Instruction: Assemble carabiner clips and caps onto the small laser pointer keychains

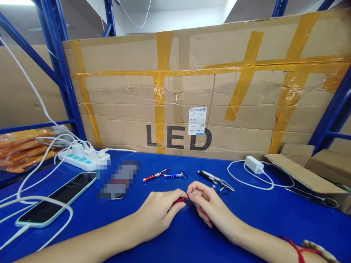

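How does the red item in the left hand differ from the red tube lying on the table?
The red item is held in the left hand, while the red tube lies untouched on the table. Only a small part of the red item shows; the red tube is in plain view, with a clip at its right end. The red item is nearer the wearer than the tube. Both have red surfaces.

Taped cardboard panel [128, 98], blue metal rack [56, 60], pale wall [178, 20]
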`<action>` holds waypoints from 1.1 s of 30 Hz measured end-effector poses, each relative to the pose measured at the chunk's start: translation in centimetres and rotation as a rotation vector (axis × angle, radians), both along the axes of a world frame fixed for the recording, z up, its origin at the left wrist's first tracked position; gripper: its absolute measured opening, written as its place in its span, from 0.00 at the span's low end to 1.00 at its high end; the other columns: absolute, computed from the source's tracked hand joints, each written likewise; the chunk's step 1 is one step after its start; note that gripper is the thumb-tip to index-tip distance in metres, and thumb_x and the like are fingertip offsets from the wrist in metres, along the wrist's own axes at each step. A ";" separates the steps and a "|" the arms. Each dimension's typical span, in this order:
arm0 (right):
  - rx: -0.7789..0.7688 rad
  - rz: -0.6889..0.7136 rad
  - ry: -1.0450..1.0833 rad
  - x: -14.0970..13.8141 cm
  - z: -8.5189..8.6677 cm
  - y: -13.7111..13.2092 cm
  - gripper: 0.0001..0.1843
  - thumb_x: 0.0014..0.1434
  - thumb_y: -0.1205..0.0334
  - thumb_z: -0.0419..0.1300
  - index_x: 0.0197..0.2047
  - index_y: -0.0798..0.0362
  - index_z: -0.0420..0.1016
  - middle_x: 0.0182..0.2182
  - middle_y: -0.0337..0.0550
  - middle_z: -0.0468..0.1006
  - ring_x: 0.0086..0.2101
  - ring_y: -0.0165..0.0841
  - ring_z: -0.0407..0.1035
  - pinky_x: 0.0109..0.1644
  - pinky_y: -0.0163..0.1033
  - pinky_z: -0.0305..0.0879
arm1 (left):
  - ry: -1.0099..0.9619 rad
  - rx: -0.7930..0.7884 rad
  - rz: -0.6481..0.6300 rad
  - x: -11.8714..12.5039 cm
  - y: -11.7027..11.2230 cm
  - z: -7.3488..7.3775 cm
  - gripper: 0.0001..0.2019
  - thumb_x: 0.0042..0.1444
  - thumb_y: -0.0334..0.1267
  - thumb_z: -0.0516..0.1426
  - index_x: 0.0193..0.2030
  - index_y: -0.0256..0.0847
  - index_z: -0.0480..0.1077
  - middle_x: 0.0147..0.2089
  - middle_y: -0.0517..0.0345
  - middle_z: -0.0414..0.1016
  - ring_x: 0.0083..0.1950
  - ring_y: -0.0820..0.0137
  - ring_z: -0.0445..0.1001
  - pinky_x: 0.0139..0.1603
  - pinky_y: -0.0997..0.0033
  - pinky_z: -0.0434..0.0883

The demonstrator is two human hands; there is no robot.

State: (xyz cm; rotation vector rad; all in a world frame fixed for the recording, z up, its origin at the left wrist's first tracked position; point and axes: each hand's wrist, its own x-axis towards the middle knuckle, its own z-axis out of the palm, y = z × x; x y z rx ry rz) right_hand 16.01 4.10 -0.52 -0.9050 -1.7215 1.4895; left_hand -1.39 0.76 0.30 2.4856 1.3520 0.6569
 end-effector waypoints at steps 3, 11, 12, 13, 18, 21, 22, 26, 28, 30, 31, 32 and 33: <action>0.001 -0.003 0.003 0.1 -0.1 -0.1 0.16 0.54 0.48 0.54 0.33 0.53 0.60 0.13 0.24 0.53 0.10 0.18 0.46 0.11 0.24 0.42 | 0.001 0.003 0.001 0.0 0.0 0.0 0.09 0.63 0.37 0.46 0.44 0.46 0.65 0.40 0.64 0.76 0.40 0.71 0.74 0.38 0.76 0.65; 0.003 0.005 0.001 0.0 0.1 0.1 0.15 0.55 0.49 0.53 0.33 0.53 0.60 0.13 0.24 0.53 0.10 0.18 0.45 0.11 0.25 0.41 | 0.009 0.013 -0.004 0.0 0.0 0.0 0.09 0.63 0.37 0.46 0.44 0.46 0.65 0.40 0.65 0.75 0.40 0.71 0.74 0.38 0.76 0.65; 0.003 0.006 0.001 0.0 0.1 0.1 0.15 0.55 0.49 0.53 0.33 0.53 0.60 0.13 0.24 0.53 0.10 0.18 0.45 0.11 0.25 0.41 | 0.011 0.013 -0.003 0.0 0.0 -0.1 0.09 0.63 0.37 0.46 0.44 0.46 0.65 0.40 0.64 0.75 0.40 0.71 0.74 0.38 0.76 0.65; 0.001 0.007 0.001 0.1 0.0 0.0 0.15 0.55 0.49 0.53 0.33 0.53 0.60 0.13 0.24 0.53 0.10 0.18 0.45 0.11 0.25 0.42 | 0.012 0.010 -0.004 0.0 0.0 -0.1 0.09 0.63 0.37 0.46 0.44 0.46 0.65 0.40 0.64 0.75 0.40 0.71 0.74 0.38 0.76 0.65; 0.007 0.004 -0.005 0.1 0.1 -0.1 0.15 0.55 0.49 0.53 0.33 0.53 0.60 0.13 0.24 0.53 0.10 0.18 0.45 0.11 0.25 0.42 | 0.011 0.007 -0.006 0.0 0.1 0.0 0.09 0.63 0.37 0.45 0.44 0.46 0.65 0.40 0.64 0.75 0.40 0.71 0.74 0.38 0.76 0.65; 0.007 0.002 -0.005 0.0 0.1 -0.1 0.15 0.55 0.49 0.53 0.33 0.53 0.60 0.13 0.24 0.53 0.10 0.18 0.45 0.11 0.25 0.42 | 0.014 0.014 -0.006 0.0 0.1 -0.1 0.09 0.63 0.37 0.45 0.43 0.46 0.65 0.39 0.64 0.75 0.40 0.71 0.74 0.38 0.76 0.65; 0.006 0.002 -0.004 0.0 0.1 -0.1 0.15 0.55 0.49 0.53 0.33 0.53 0.60 0.13 0.24 0.53 0.10 0.18 0.45 0.11 0.25 0.42 | 0.015 0.015 -0.006 0.0 0.1 -0.1 0.09 0.63 0.37 0.45 0.43 0.46 0.65 0.39 0.64 0.75 0.39 0.71 0.74 0.38 0.76 0.65; 0.002 0.000 -0.004 0.0 0.1 0.0 0.16 0.54 0.48 0.54 0.33 0.53 0.60 0.13 0.25 0.53 0.10 0.18 0.45 0.11 0.25 0.42 | 0.012 0.009 -0.008 0.0 -0.1 -0.1 0.09 0.63 0.37 0.45 0.44 0.46 0.65 0.40 0.64 0.75 0.40 0.71 0.74 0.37 0.76 0.64; 0.001 0.000 -0.009 0.0 0.1 0.0 0.16 0.54 0.48 0.53 0.33 0.53 0.60 0.13 0.24 0.53 0.10 0.18 0.45 0.11 0.25 0.42 | 0.013 0.007 -0.007 0.0 -0.1 -0.1 0.09 0.63 0.37 0.45 0.44 0.46 0.65 0.40 0.64 0.75 0.40 0.71 0.74 0.37 0.76 0.64; 0.003 0.002 -0.015 0.0 0.1 -0.1 0.16 0.55 0.48 0.53 0.33 0.53 0.60 0.13 0.25 0.53 0.10 0.18 0.46 0.12 0.25 0.42 | 0.016 0.009 -0.004 0.0 0.0 0.0 0.09 0.63 0.37 0.45 0.44 0.46 0.65 0.40 0.64 0.75 0.40 0.70 0.74 0.37 0.76 0.64; 0.003 0.003 -0.016 0.0 0.1 -0.1 0.16 0.55 0.48 0.53 0.33 0.53 0.60 0.13 0.25 0.53 0.10 0.18 0.46 0.12 0.25 0.42 | 0.018 0.009 -0.003 0.0 0.0 0.0 0.09 0.63 0.37 0.45 0.44 0.46 0.65 0.40 0.64 0.75 0.40 0.70 0.74 0.37 0.76 0.64; 0.003 0.005 -0.017 0.0 0.1 -0.1 0.16 0.55 0.48 0.53 0.33 0.53 0.60 0.13 0.25 0.54 0.10 0.18 0.46 0.12 0.25 0.42 | 0.021 0.010 -0.001 0.0 0.1 0.0 0.09 0.63 0.37 0.45 0.43 0.46 0.65 0.39 0.64 0.75 0.40 0.70 0.74 0.37 0.76 0.64; 0.004 0.004 -0.016 0.0 0.1 -0.1 0.16 0.54 0.48 0.53 0.33 0.53 0.60 0.13 0.25 0.54 0.10 0.18 0.46 0.12 0.25 0.42 | 0.023 0.010 -0.001 0.0 0.1 0.0 0.09 0.63 0.37 0.45 0.43 0.45 0.65 0.39 0.64 0.75 0.39 0.70 0.74 0.37 0.76 0.64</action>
